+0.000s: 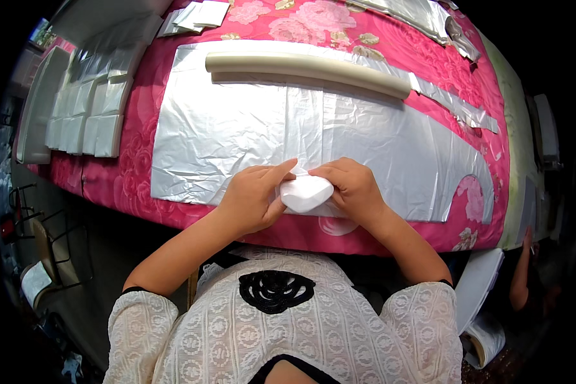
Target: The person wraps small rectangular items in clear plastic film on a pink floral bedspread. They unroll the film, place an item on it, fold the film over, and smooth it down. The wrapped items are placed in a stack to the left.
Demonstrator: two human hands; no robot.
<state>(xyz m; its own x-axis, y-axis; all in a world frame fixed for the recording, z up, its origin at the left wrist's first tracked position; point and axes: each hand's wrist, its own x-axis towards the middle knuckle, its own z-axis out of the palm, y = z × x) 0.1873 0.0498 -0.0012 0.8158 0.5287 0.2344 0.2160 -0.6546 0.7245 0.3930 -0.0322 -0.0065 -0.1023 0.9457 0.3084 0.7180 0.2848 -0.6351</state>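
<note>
Both my hands grip a small white packet with a smooth, rounded near end (306, 194), just above the near edge of the table. My left hand (249, 195) has its thumb and fingers around the left side. At the packet's right side, my right hand (353, 190) presses with thumb and fingers. The fingertips meet near the far end, where a white flap sticks up. Beneath them lies a wide silvery plastic sheet (217, 121), creased and spread flat. A cream-coloured tube (307, 68) rests across the sheet's far part.
A pink flowered cloth (134, 169) covers the table. At the left, an open box (35, 118) stands beside rows of white packets (86, 118). More flat packets (195, 16) lie at the far left, and crumpled silvery film (422, 22) at the far right. Another person's arm (521, 275) shows at right.
</note>
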